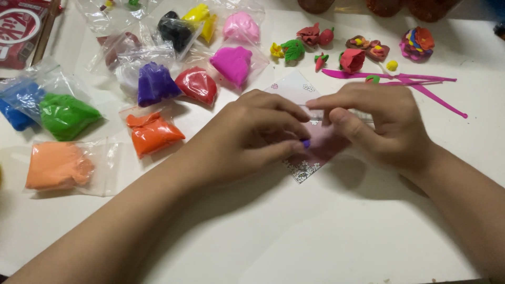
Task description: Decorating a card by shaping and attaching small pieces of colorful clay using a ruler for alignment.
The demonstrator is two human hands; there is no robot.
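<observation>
My left hand (258, 131) pinches a tiny purple bit of modelling clay (305, 142) over the pale pink patterned card (310, 158) on the white table (326, 231); my right hand (376, 121) curls beside it, fingertips pressed near a clear strip. I judge shaping is underway; it needs gentle, steady rolling.

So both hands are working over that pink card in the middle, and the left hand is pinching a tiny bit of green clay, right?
Not quite: the tiny bit of clay at the left hand is purple, not green, as the head view shows. The rest holds: both hands, the right hand too, are over the pink card in the middle. The green clay sits in its bag at the left.
</observation>
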